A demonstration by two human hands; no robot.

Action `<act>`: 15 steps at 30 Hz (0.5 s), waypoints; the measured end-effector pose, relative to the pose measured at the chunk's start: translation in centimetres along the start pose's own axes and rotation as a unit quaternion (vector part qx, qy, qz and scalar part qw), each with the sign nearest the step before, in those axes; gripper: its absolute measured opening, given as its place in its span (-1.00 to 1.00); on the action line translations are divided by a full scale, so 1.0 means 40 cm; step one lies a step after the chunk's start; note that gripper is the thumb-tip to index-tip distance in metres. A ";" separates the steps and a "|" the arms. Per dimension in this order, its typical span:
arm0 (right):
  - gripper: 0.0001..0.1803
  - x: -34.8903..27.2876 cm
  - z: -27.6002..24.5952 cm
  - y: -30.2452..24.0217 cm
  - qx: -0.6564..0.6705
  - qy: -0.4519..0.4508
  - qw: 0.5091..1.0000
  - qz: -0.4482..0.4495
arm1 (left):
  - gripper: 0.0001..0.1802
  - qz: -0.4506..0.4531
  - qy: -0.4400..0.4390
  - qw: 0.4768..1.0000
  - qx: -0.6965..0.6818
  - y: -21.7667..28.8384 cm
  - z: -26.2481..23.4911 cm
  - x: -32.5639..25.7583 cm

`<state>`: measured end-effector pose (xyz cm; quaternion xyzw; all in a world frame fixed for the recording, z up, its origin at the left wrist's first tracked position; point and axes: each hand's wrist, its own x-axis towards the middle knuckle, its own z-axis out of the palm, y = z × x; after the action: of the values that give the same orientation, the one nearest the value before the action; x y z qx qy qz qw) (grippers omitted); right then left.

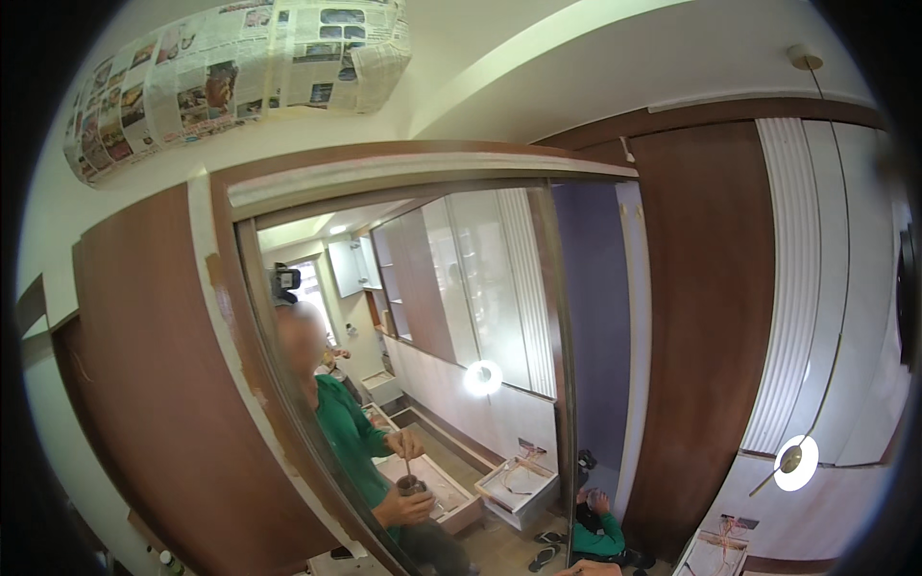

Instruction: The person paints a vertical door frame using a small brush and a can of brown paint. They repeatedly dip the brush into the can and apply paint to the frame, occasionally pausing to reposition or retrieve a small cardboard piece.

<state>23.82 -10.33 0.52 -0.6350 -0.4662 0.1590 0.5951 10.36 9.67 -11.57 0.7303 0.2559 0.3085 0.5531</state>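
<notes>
Showing in a wardrobe mirror [499, 288] – one hand [408, 506] clasping a small cup [411, 486], other hand [405, 444] pinching a stick [407, 468]; sides unclear. Crowding left of fingers, brown frame [240, 317]; opening rightward – drawers [519, 490].

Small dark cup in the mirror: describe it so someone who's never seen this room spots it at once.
Find the tall mirror in the brown wardrobe; at its lower left is a reflected person in a green shirt. The cup sits in that person's lower hand, the only thing with a thin stick rising from it to the upper hand.
</notes>
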 end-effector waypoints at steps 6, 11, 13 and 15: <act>-0.71 0.081 -0.068 -0.113 -0.138 -0.137 0.981 -0.019 | -0.48 0.032 0.047 0.998 0.036 0.071 0.033 -0.008; -0.73 0.120 -0.095 -0.135 -0.086 -0.156 0.982 -0.066 | -0.47 0.056 0.084 0.993 0.065 0.112 0.064 -0.033; -0.74 0.142 -0.113 -0.159 -0.068 -0.168 0.982 -0.057 | -0.47 0.071 0.101 0.989 0.081 0.125 0.071 -0.045; -0.74 0.157 -0.125 -0.169 -0.047 -0.181 0.980 -0.061 | -0.47 0.084 0.115 0.985 0.095 0.135 0.075 -0.057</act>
<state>28.12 -9.40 10.05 -0.5933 -0.6110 0.2127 0.4789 11.19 4.68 -7.33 0.7582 0.2835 0.4098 0.4204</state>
